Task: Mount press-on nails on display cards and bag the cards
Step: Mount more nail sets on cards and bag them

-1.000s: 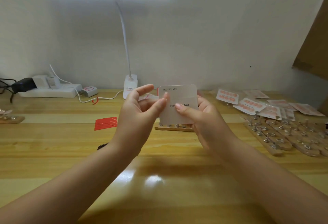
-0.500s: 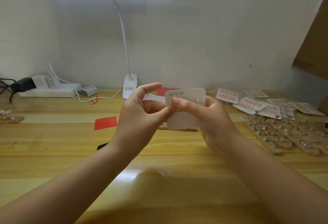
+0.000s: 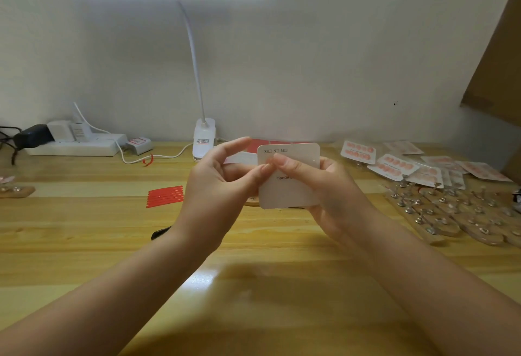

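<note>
Both hands are raised above the table [image 3: 84,242] with a white display card [image 3: 287,189] between them. The right hand [image 3: 324,189] grips the card, thumb across its printed face and fingers behind. The left hand [image 3: 222,183] pinches thumb and fingertips at the card's left edge, apparently on something thin there; what exactly is too small to tell. It looks like a peel or stick step ahead of mounting nails. To do it well, keep the right-hand grip firm but flat so the card does not bend, and work the left pinch slowly along the edge. The red strips [image 3: 165,196] lie on the table to the left, finished bagged cards [image 3: 394,168] and nail stands [image 3: 451,209] to the right
</note>
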### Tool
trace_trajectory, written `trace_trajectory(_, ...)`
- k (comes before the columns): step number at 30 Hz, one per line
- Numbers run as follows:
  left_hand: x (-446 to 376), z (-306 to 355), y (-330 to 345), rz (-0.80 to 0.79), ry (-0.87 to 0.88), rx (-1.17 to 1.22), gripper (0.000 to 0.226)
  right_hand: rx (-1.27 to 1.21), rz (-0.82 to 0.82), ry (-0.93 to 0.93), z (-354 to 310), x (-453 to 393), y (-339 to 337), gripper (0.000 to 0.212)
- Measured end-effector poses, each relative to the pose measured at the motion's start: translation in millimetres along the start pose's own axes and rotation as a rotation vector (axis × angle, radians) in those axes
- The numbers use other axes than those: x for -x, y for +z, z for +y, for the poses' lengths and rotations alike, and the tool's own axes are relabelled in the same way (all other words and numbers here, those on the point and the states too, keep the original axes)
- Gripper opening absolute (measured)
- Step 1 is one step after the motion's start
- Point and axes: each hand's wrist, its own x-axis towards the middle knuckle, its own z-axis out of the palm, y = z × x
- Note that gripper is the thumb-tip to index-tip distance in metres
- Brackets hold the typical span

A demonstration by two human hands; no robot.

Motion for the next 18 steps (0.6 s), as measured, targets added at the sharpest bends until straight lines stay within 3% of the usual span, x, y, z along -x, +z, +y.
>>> trace_trajectory(6,1.3,-4.5,0.0,-0.001,0.081,-0.101,0.054,0.017,0.014,-0.007,2.0,-0.6,-0.2,0.036)
trace_trajectory(12,2.9,-7.9,1.8,0.011,0.192,-0.267,0.04,-0.007,0.014,-0.007,5.9,-0.1,2.4,0.041)
trace_trajectory(18,0.0,-6.6,-1.2,-0.005,0.118,-0.181,0.04,-0.058,0.001,0.002,4.5,-1.0,1.6,0.029)
